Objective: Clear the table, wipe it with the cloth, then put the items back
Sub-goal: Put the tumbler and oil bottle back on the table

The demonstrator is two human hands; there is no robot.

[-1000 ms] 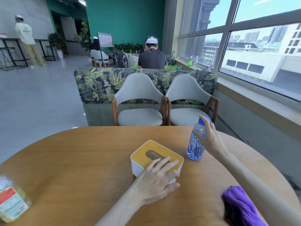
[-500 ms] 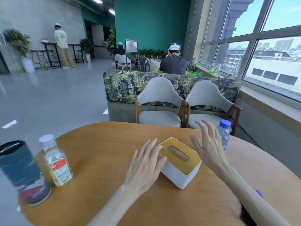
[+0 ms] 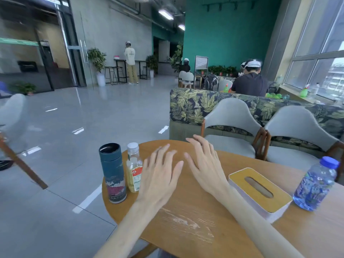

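Note:
On the round wooden table (image 3: 186,226) stand a dark blue tumbler (image 3: 113,173) and a small bottle of yellow liquid (image 3: 134,167), side by side at the left edge. A white tissue box with a yellow lid (image 3: 260,190) lies to the right, and a blue-capped water bottle (image 3: 315,183) stands beyond it. My left hand (image 3: 160,175) hovers open just right of the yellow bottle, holding nothing. My right hand (image 3: 204,162) is open beside it, left of the tissue box, also empty. The cloth is out of view.
Two grey chairs (image 3: 230,127) with wooden frames stand at the table's far side, backed by a leaf-patterned sofa (image 3: 188,105). Another chair (image 3: 13,118) is at the far left. Several people are in the room behind. Windows run along the right.
The view has swung left. Both hands left the tissue box and water bottle and moved left across the table toward the tumbler and yellow bottle. The purple cloth dropped out of view.

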